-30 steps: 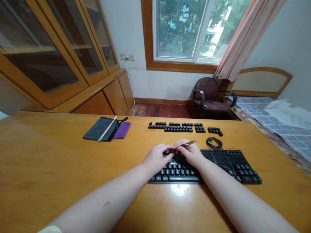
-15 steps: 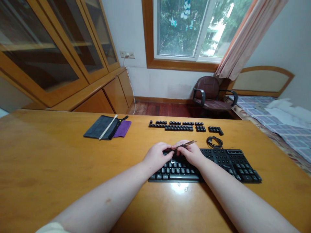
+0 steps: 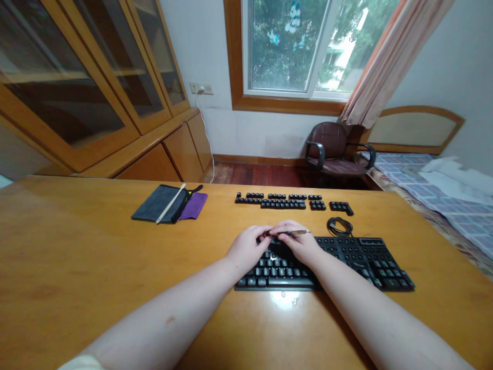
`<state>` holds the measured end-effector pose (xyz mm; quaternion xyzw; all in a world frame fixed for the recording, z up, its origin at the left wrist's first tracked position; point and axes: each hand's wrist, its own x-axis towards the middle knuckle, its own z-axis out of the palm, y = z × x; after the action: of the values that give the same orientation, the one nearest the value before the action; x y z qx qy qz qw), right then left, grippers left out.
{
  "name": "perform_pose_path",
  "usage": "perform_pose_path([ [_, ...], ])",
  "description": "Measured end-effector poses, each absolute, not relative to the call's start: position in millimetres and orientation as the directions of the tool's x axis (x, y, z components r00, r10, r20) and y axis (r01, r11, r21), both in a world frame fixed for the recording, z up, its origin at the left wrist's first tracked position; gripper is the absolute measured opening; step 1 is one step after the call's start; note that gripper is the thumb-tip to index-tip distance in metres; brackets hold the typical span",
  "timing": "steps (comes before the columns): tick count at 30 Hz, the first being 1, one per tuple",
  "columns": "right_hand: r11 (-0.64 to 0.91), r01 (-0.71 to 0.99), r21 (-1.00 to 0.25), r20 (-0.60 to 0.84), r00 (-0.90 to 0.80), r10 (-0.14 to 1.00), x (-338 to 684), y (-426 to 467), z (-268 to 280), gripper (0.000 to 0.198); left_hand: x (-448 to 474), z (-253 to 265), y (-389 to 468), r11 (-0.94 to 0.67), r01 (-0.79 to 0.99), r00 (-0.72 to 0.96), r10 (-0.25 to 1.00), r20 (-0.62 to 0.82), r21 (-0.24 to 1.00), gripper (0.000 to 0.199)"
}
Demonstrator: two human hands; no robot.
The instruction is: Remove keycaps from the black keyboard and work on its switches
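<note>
A black keyboard lies on the wooden desk under both hands. Keycaps cover its lower rows on the left, while bare sockets show in the upper rows to the right. Over its upper left part, my left hand is closed in a pinch; whatever sits between its fingertips is hidden. My right hand touches it and grips a slim, dark brown tool with a thin tip pointing right. The exact kind of tool is too small to tell. Both sets of fingertips meet above the keyboard.
Loose black keycaps stand in rows along the desk's far edge. A coiled cable lies behind the keyboard. To the left are a grey zip pouch, a pale stick across it and a purple cloth. Beyond stands an office chair.
The tool in my right hand has swung from tilted upward to nearly level. My hands have drawn slightly closer together, with the left fingers still pinched.
</note>
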<state>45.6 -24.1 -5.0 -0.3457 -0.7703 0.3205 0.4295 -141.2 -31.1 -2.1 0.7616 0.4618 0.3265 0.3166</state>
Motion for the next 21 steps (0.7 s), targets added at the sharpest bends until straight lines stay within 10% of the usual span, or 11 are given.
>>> perform_pose_path([
  [21, 0.633, 0.254, -0.732, 0.472, -0.48, 0.739, 47.1, -28.3, 7.8, 0.022, -141.8, -6.6, -26.6, -0.22, 0.342, 0.247, 0.959, 0.139, 0.913, 0.024],
])
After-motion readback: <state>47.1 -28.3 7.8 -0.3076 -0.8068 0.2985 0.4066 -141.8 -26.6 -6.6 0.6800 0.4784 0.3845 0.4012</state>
